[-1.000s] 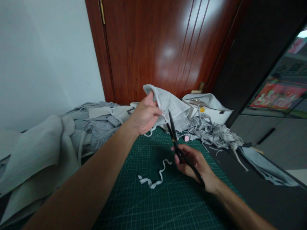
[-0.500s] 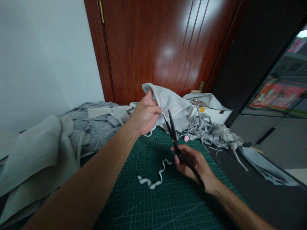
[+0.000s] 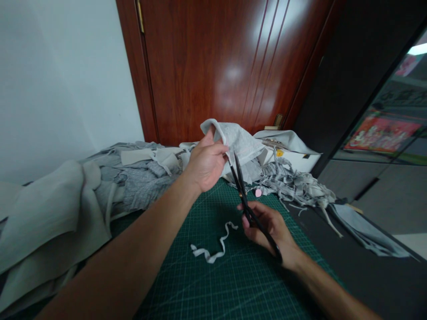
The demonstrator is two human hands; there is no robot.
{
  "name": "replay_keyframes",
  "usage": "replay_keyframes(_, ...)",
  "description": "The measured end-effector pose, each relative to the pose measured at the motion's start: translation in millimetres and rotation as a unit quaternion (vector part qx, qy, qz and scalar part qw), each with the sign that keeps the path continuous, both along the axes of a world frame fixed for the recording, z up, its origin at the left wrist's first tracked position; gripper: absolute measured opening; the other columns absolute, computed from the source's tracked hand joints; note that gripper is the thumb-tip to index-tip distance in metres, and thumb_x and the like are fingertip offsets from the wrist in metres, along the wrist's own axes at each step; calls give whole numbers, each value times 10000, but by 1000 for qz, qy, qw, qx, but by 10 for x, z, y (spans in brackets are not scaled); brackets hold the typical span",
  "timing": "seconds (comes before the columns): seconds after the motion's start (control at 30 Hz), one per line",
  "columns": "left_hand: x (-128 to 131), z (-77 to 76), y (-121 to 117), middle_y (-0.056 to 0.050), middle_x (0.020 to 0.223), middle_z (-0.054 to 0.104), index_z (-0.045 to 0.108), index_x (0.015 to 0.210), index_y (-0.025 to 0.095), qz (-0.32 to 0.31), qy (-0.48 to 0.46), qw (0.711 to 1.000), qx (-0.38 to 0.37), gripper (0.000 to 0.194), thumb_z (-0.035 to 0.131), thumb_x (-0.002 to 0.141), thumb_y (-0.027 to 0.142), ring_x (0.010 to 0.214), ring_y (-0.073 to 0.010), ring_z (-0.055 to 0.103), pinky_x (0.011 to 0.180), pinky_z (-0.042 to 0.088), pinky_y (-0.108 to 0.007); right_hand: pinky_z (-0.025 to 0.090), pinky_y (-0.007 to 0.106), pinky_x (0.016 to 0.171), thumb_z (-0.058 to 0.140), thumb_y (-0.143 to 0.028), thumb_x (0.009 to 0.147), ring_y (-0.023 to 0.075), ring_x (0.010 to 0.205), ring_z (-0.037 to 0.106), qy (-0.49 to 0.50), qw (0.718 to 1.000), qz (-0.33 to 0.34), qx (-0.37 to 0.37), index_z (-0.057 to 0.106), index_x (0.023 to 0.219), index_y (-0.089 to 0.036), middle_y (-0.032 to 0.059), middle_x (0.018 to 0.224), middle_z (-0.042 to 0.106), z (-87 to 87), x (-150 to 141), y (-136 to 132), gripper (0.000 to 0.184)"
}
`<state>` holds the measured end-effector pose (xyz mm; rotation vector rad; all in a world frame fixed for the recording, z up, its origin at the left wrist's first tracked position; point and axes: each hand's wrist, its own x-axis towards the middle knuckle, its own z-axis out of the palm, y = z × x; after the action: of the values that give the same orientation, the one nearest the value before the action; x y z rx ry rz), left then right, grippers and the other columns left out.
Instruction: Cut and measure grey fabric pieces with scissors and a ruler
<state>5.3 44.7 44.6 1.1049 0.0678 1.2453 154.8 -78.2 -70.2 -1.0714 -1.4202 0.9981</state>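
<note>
My left hand [image 3: 211, 162] is closed on a light grey piece of fabric [image 3: 242, 141], pinching its edge and holding it up above the far part of the mat. In my right hand [image 3: 267, 224] is a pair of black scissors [image 3: 245, 202], my fingers through and around the handles. The blades are slightly parted and point away from me, their tips at the fabric's lower edge beside my left fingertips. On the green cutting mat [image 3: 213, 293] below lies a curled, thin strip of white fabric [image 3: 211, 257].
Grey fabric pieces [image 3: 143, 182] are heaped along the left. Thin scraps [image 3: 296, 182] lie in a tangle at the right, before a white box [image 3: 302, 161]. A small pink disc [image 3: 258, 193] lies near them. Folded grey cloth [image 3: 367, 231] rests farther right. A wooden door [image 3: 200, 66] stands behind.
My left hand has shifted slightly right and down with the fabric, bringing its edge closer to the scissor blades. The scissors have hardly moved, and the view has shifted slightly.
</note>
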Motion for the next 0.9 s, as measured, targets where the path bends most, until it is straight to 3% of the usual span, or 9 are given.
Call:
replay_keyframes(0.27,10,-14,-32,-21,1142,757,512,1517,303,1,-5,1000,-9,826,551,762,-29,1065,-220,687,963,522,-370,406,267,598,874,-304,731,124,629,494,-9,1000,-2,29,676,998,-217,-43,753,573,4,-20,-18,343)
replay_keyframes(0.67,-97,75,-22,-41,1109,760,628,1405,303,-29,-28,999,-28,717,552,781,-41,1027,-212,699,977,545,-399,372,264,594,845,-324,732,116,616,463,-34,999,-14,32,649,965,-200,-45,729,549,17,16,-10,329)
replay_keyframes(0.9,-90,97,-180,-28,1126,769,597,1446,325,-10,-30,999,-23,763,544,786,-55,1061,-198,695,986,535,-359,425,274,621,837,-354,797,139,643,508,-32,998,-13,57,704,1114,-215,-24,764,594,-48,26,-123,370)
